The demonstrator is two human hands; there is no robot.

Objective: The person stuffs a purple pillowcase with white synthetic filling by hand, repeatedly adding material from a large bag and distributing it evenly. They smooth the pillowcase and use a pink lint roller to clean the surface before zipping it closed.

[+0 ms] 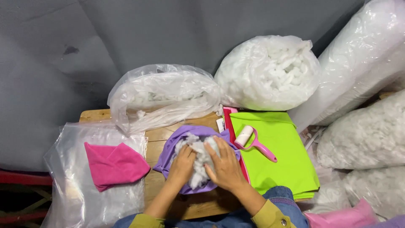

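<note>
My fingers, curled and half closed, press into a clump of white stuffing sitting in the mouth of a purple fabric cover on the wooden table. My left hand pins the fibre; my right hand lies flat over it, knuckles up. Loose tufts could, I judge, spill over the cover's slack edge if I press unevenly. Both forearms angle inward from my lap. A pink lint roller lies just beside, on lime-green cloth.
</note>
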